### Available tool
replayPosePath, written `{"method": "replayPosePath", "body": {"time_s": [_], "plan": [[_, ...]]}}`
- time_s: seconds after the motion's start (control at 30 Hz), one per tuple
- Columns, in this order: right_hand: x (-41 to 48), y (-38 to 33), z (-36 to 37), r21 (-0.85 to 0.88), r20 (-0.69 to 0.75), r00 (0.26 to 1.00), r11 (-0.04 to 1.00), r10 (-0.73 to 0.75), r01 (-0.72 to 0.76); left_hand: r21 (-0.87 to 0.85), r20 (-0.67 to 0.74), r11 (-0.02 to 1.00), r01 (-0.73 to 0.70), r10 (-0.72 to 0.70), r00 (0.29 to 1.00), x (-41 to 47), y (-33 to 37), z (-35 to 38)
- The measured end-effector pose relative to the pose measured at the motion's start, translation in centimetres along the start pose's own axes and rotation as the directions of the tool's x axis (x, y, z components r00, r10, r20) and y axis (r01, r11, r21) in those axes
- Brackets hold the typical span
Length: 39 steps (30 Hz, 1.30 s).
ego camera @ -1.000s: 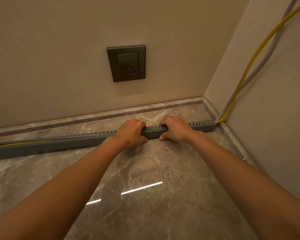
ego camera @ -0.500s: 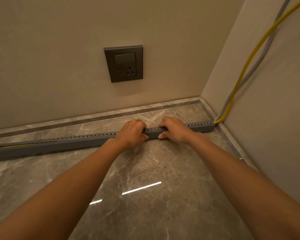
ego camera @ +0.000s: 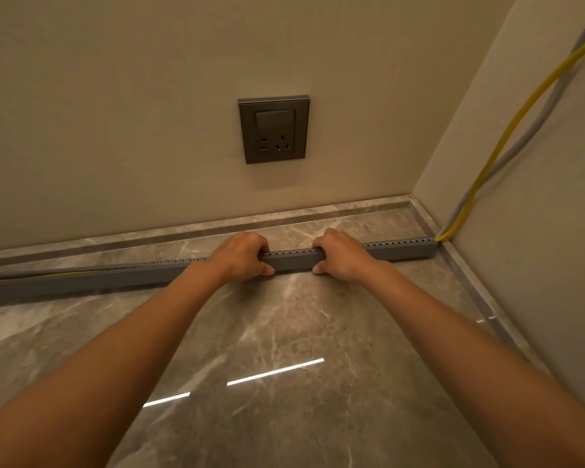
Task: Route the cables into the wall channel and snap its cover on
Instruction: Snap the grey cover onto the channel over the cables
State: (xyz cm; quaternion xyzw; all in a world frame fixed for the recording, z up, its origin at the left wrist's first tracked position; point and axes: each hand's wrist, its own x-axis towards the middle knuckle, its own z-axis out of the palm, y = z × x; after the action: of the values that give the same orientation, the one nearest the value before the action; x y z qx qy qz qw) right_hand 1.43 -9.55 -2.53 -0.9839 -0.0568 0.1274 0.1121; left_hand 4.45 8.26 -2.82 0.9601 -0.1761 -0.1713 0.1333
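Note:
A long grey cable channel with a row of small slots along its top lies on the marble surface, running from the left edge to the right corner. My left hand and my right hand both grip it near its middle, fingers curled over the top, thumbs on the front face. A yellow cable and a grey cable come down the right wall and enter the channel's right end. At the far left the yellow cable shows in the open top of the channel.
A dark grey wall socket with a switch sits on the back wall above my hands. The polished marble surface has a raised border along both walls. The corner is at the right.
My hands stay in the same grip on the channel. The yellow cable at the far left lies a little lower in the channel than a second ago.

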Motion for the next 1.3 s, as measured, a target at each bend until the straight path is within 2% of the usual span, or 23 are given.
{"method": "replayPosePath", "body": {"time_s": [0.27,0.47,0.63,0.87,1.03,1.3], "plan": [[1.7,-6.1,1.4,0.057,0.091,0.994,0.997,-0.062,0.057,0.102,0.117,0.994,0.04,-0.052,0.992,-1.5,-4.7,-2.0],[2.0,-6.9,1.7,0.075,-0.018,1.0,0.997,-0.012,0.013,0.1,-0.04,0.995,-0.018,0.022,0.999,-2.2,-5.4,-1.1],[1.7,-7.3,1.9,0.032,-0.07,0.996,0.998,-0.048,0.05,0.075,-0.142,0.997,-0.026,0.036,0.989,-2.6,-5.3,-0.4],[2.2,-7.1,1.6,-0.011,-0.048,0.996,0.997,-0.07,0.07,0.009,-0.143,1.0,0.005,-0.004,0.99,-2.6,-5.0,-0.4],[2.8,-7.6,1.4,-0.032,0.026,0.998,0.998,-0.056,0.057,-0.041,-0.116,0.998,0.039,-0.043,0.992,-3.1,-5.8,-0.5],[3.3,-10.9,2.8,0.043,-0.007,0.996,0.995,-0.089,0.089,0.036,-0.086,0.984,0.174,-0.17,0.982,-5.0,-9.4,-2.4]]}}
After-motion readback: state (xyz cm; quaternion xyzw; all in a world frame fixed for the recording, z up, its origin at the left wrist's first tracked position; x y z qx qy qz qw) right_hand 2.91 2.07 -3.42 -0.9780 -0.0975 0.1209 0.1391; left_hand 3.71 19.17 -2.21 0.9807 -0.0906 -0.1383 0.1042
